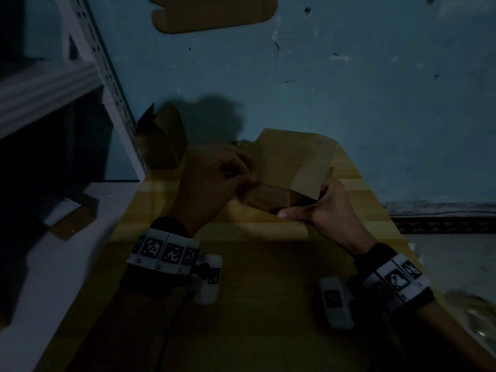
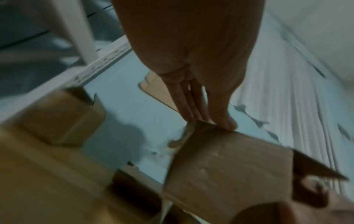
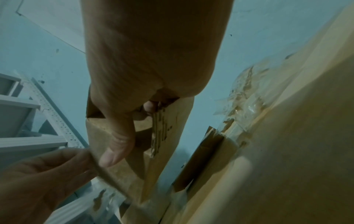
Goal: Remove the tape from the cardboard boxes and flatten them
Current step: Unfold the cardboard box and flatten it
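Observation:
A small brown cardboard box (image 1: 295,162) is held just above the yellow wooden table (image 1: 268,291), its flaps loose. My left hand (image 1: 241,178) pinches a flap at the box's left side. In the left wrist view the fingers (image 2: 193,106) and thumb meet on a corner of the box (image 2: 229,166). My right hand (image 1: 292,213) grips the near right end. In the right wrist view its thumb (image 3: 116,144) lies on the outside of the box (image 3: 166,151) and its fingers curl inside the opening. I see no tape on the box's visible faces.
A second open box (image 1: 161,140) stands at the table's back left beside a white metal rack (image 1: 115,84). A flattened box (image 1: 212,14) lies on the blue floor beyond. Crumpled clear tape (image 3: 245,106) sits on the table to my right.

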